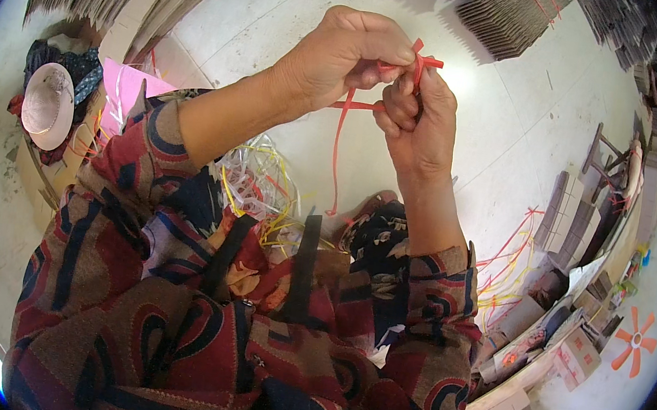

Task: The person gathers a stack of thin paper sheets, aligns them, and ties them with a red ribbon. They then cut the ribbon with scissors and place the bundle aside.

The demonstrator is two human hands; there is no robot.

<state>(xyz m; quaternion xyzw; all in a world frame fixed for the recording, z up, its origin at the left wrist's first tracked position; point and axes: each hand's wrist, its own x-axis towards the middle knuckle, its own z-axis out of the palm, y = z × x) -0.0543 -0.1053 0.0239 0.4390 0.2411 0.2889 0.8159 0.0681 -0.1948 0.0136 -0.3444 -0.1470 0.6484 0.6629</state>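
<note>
Both my hands are raised in front of me, working a red plastic strap (337,153) that is folded into a small crossed knot (420,60) between the fingertips. My left hand (354,50) pinches the strap at the knot with thumb and forefinger. Beside it, my right hand (420,114) is closed, its thumb pressed up against the knot and its lower fingers curled round another run of the strap. One loose end hangs down below my left hand and curls at its tip. How the strap passes inside the fingers is hidden.
A tangle of clear, yellow and red straps (262,185) lies by my lap. More red and yellow straps (509,258) trail at the right. Stacked cardboard (500,18) stands at the back. A pale hat (48,106) and a pink sheet (127,89) are at the left.
</note>
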